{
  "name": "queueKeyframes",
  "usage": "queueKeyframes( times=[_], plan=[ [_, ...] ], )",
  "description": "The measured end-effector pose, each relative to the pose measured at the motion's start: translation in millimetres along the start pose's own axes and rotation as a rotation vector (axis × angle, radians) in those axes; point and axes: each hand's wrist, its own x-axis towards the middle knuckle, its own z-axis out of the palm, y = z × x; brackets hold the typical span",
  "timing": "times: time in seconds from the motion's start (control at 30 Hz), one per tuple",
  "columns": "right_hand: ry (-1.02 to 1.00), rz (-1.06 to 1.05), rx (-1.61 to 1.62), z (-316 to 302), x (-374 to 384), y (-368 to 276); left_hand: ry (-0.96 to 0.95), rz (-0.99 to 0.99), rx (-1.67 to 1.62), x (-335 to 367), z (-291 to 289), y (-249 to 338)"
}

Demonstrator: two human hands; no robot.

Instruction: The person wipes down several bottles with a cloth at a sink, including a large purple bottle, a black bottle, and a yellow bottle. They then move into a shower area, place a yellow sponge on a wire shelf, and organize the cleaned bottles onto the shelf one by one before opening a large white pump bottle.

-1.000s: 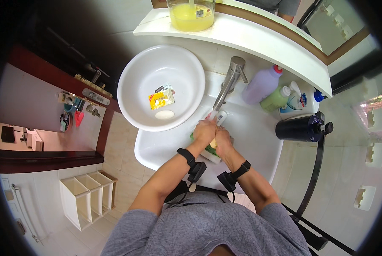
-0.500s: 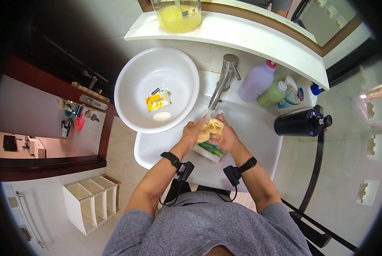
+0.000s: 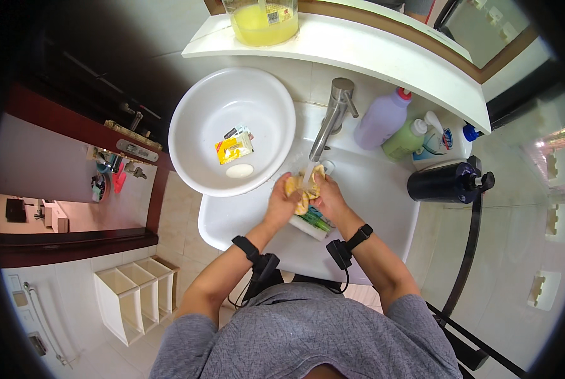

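Under the running stream of the metal faucet (image 3: pixel 330 120), a soft, crumpled yellow cloth-like piece (image 3: pixel 302 203) is gripped between both hands. My left hand (image 3: pixel 282 201) closes on its left side, and my right hand (image 3: pixel 330 197) pinches its right edge. Water falls onto the middle of it. Just below the hands, a green and white object (image 3: pixel 314 222) lies in the white sink (image 3: pixel 383 215); its kind is partly hidden. To the left, a white basin (image 3: pixel 191 126) holds a yellow packet (image 3: pixel 234 150), small printed sachets and a white oval bar (image 3: pixel 239 171).
Behind the sink's right side stand a lilac bottle (image 3: pixel 381 120), a green pump bottle (image 3: pixel 403 140), a white bottle (image 3: pixel 443 148) and a dark pump bottle (image 3: pixel 446 183). A white shelf (image 3: pixel 358 41) overhangs the back, bearing a container of yellow liquid (image 3: pixel 264 28).
The hands have spread slightly apart, opening out the yellow piece, which was bunched together before. Water now runs down between them onto it.
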Motion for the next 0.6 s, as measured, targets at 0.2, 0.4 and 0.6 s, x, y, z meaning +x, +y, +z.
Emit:
queueKeyframes(
  times=[0.2,0.4,0.6],
  plan=[
    [0.01,0.044,0.363,15.6,-5.9,-4.3,-0.013,0.394,0.55,-24.9,21.3,17.1],
    [-0.009,0.193,0.303,10.4,-9.1,5.3,-0.036,0.282,0.783,0.7,37.1,16.7],
    [0.099,0.184,-0.271,12.2,-28.1,3.8,0.074,-0.115,0.85,44.5,25.9,8.7]
  ],
)
